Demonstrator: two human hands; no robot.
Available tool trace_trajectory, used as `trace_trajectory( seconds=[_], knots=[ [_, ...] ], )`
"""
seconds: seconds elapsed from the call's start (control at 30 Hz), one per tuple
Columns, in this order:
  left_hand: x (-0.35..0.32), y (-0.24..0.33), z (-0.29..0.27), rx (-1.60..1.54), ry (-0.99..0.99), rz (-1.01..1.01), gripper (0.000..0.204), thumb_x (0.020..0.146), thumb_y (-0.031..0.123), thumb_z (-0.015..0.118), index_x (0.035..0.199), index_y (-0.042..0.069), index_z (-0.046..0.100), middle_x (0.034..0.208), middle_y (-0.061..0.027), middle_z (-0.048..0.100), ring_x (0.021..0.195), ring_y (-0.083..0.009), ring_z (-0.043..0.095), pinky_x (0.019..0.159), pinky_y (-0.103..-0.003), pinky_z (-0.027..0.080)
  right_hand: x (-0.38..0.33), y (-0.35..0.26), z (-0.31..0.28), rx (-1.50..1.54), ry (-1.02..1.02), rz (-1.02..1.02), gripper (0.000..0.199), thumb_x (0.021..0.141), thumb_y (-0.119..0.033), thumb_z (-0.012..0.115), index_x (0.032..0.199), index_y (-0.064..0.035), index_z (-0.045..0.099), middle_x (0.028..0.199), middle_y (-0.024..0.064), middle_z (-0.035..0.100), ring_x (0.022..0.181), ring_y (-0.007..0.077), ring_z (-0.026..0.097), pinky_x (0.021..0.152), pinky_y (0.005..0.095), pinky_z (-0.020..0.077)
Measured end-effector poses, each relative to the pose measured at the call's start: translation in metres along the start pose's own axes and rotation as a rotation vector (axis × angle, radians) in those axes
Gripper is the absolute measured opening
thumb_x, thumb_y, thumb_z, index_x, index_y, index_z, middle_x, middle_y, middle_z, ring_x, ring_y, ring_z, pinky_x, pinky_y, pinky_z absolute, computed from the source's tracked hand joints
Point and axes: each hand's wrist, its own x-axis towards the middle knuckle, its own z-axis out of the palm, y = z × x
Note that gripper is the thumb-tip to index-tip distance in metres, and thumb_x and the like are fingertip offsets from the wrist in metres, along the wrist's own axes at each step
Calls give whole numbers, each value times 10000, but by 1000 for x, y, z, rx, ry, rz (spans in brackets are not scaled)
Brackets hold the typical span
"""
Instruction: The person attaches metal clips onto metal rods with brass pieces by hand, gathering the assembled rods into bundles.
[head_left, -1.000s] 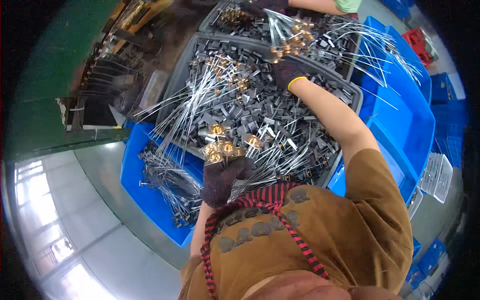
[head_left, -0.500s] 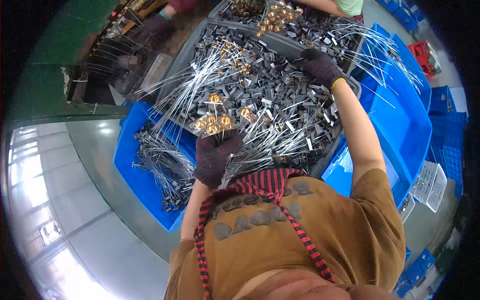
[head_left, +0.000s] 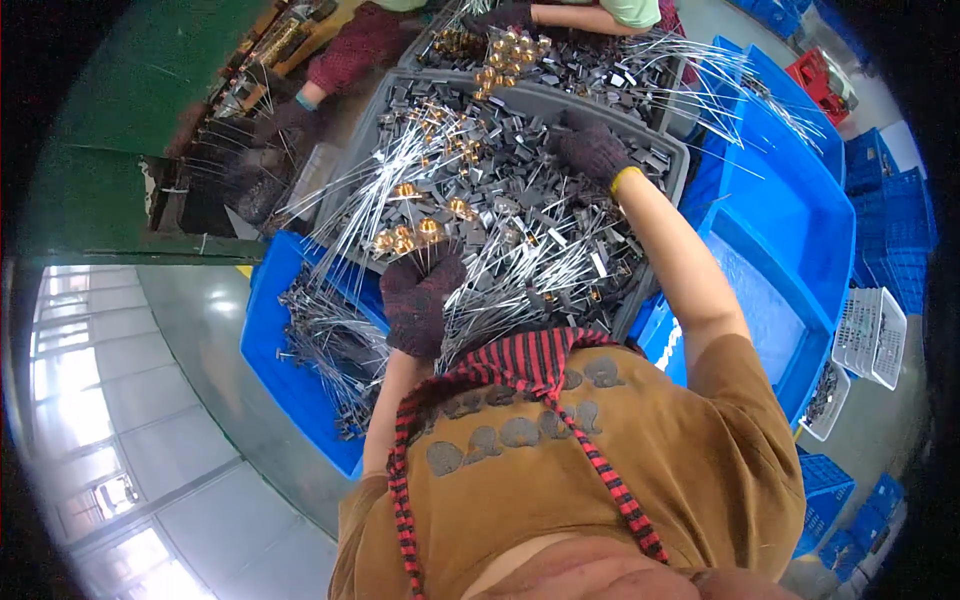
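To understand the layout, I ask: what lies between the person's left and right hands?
The head view shows small grey blocks and thin silver rods between the left hand and the right hand, in the grey bin.

The left hand (head_left: 422, 305) partly hides its gold-topped parts (head_left: 404, 241), and the upper edge crops a green sleeve (head_left: 636, 12).

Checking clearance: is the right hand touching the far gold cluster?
Apart: the head view shows grey bin rim between the right hand and gold cluster.

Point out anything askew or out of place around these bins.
The long silver rods look untidy: they fan past the left rim of the gray bin, jutting outside it, while the small dark blocks lie within. Nothing looks clearly damaged.
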Motion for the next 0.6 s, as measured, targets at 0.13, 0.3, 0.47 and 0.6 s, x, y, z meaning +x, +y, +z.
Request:
trace_trajectory(
  seconds=[0.13,0.3,0.47,0.6],
  knots=[
    [-4,-1,-6,40,4,99,291,810,29,760,1100,4,755,1007,-74,763,897,-161,699,825,-324,551,6,-16,6,241,-5,22,283,985,-285,613,1125,-43,651,847,44,650,639,143,597,597,311,507],
    [-5,7,-8,169,-1,39,265,824,56,767,1083,1,765,974,-63,768,868,-135,686,811,-313,541,-88,-101,1,1062,-522,166,361,955,-242,680,1245,-31,635,989,26,650,869,124,631,746,279,533],
    [-4,4,-5,157,24,29,249,840,56,714,1077,-12,749,951,-104,763,845,-192,712,774,-323,563,-133,-115,42,913,-465,196,358,958,-166,674,1266,9,622,1032,62,686,898,147,662,800,306,563],
    [-4,3,-4,144,25,-5,230,846,45,709,1064,-10,752,953,-105,763,839,-193,713,772,-320,566,-134,-121,57,863,-385,255,334,952,-154,693,1233,20,648,1017,85,720,843,139,680,759,288,566]
  ],
)
